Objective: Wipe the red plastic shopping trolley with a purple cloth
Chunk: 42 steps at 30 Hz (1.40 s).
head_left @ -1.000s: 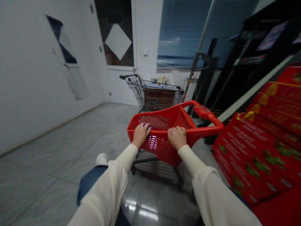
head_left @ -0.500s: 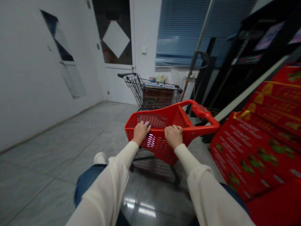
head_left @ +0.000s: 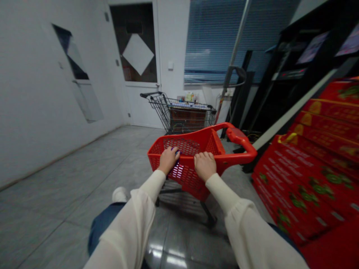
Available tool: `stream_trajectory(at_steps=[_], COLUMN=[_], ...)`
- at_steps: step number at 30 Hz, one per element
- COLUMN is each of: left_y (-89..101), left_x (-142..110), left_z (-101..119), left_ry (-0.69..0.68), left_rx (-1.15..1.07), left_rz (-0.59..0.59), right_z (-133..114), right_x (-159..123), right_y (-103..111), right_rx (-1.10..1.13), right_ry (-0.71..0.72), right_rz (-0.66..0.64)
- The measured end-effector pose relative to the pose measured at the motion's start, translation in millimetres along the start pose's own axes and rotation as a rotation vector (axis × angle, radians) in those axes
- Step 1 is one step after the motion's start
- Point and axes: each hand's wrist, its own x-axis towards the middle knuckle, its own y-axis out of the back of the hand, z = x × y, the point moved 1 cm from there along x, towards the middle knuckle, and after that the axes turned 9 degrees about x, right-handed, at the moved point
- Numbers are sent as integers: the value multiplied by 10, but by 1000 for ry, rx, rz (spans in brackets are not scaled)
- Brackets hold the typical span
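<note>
A red plastic shopping cart (head_left: 193,181) stands side-on before me, its handle (head_left: 238,136) pointing right. My left hand (head_left: 168,160) is closed over the near rim of its basket, toward the front end. Something small and purple shows at those fingertips, too little of it to name. Farther right along the same rim, my right hand (head_left: 205,164) is also closed, fingers curled over the edge. Both arms reach straight forward in cream sleeves. The basket's floor is mostly hidden behind the near wall and my hands.
Close behind stands a grey wire shopping cart (head_left: 159,108), beside a brown box (head_left: 187,118) with small items on top. Stacked red cartons (head_left: 305,183) rise at the right. A white door (head_left: 143,104) and wall are at the back left; grey tiles (head_left: 73,186) cover the floor.
The whole scene sits slightly lower in view, as the camera has tilted up a little. Both hands stay on the rim, and the red cart has shifted slightly left in view.
</note>
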Motion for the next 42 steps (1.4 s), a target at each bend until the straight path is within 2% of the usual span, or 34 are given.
stream_trajectory(at_steps=[2, 4, 7, 10, 12, 14, 17, 19, 22, 25, 27, 29, 34, 36, 40, 42], left_y=[12, 38, 78, 88, 74, 52, 38, 56, 124, 196, 214, 197, 154, 200, 323, 340], left_x=[33, 54, 39, -28, -66, -72, -19, 31, 71, 60, 50, 56, 92, 76, 8, 4], left_z=[-187, -269, -108, 209, 319, 281, 74, -9, 117, 420, 531, 486, 156, 199, 474, 500], left_ry=[33, 73, 70, -45, -76, -48, -4, 27, 60, -37, -107, -107, 23, -4, -150, -179], left_rx=[35, 54, 38, -18, -55, -69, -46, -21, -17, -70, -119, -148, -92, -89, -156, -184], left_rz=[-23, -49, -66, -2, 41, 48, 18, -11, -43, -26, -10, -17, -39, -31, 4, 7], right_z=[64, 108, 104, 66, 66, 111, 239, 309, 339, 315, 300, 287, 194, 129, 16, -19], right_x=[-42, -70, -74, -63, -68, -80, -88, -78, -59, -67, -91, -119, -137, -130, -140, -151], right_y=[62, 77, 26, 9, 70, 184, 358, 404, 366, 308, 298, 306, 309, 296, 270, 262], right_rx=[-34, -49, -40, -30, -27, -37, -79, -82, -64, -53, -45, -39, -26, -22, -22, -25], right_ry=[-36, -47, -27, -6, 20, 6, -106, -125, -99, -86, -78, -73, -88, -94, -85, -78], right_rz=[22, 47, 38, 11, -5, 2, 63, 69, 69, 93, 108, 119, 138, 152, 160, 147])
